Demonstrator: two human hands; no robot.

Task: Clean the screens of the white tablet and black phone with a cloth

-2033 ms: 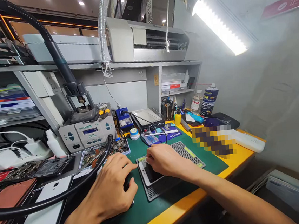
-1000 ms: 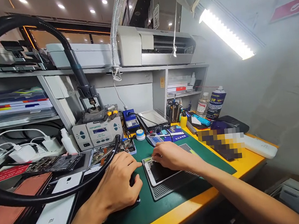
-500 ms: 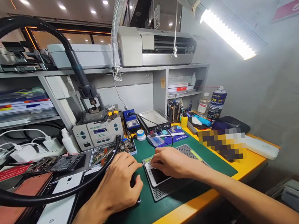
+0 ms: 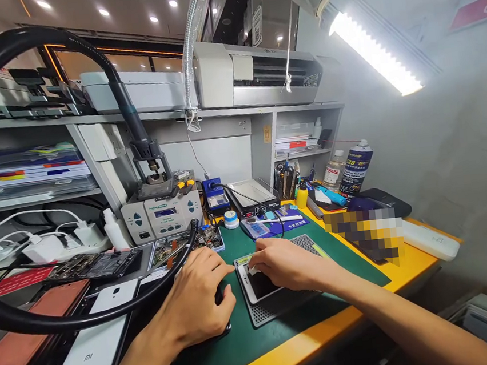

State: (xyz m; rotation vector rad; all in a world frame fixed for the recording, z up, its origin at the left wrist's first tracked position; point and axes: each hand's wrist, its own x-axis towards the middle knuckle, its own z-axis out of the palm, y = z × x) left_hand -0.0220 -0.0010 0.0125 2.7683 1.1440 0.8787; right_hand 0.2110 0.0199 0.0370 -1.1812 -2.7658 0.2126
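A white-framed smartphone (image 4: 248, 290) with a dark screen lies on a grey perforated pad (image 4: 265, 316) on the green mat. Over its upper part is my right hand (image 4: 283, 264), fingers pinched on a small white wipe (image 4: 252, 270) that meets the glass. My left hand (image 4: 202, 292) rests to the left of the phone, index finger stretched towards its edge and thumb apart. Beneath that palm a black object (image 4: 227, 326) shows only in part, so I cannot tell its kind.
A black gooseneck tube (image 4: 110, 318) loops over the left side, above a white phone (image 4: 89, 349) and opened phone parts. Behind stand a rework station (image 4: 166, 213), a parts tray (image 4: 218, 239) and a blue-lidded tub (image 4: 231, 219). Bottles and a spray can (image 4: 355, 169) are at right.
My right hand has shifted slightly over the screen, and more of the white wipe shows between its fingers. The left hand keeps its place. The whole view has moved a little.
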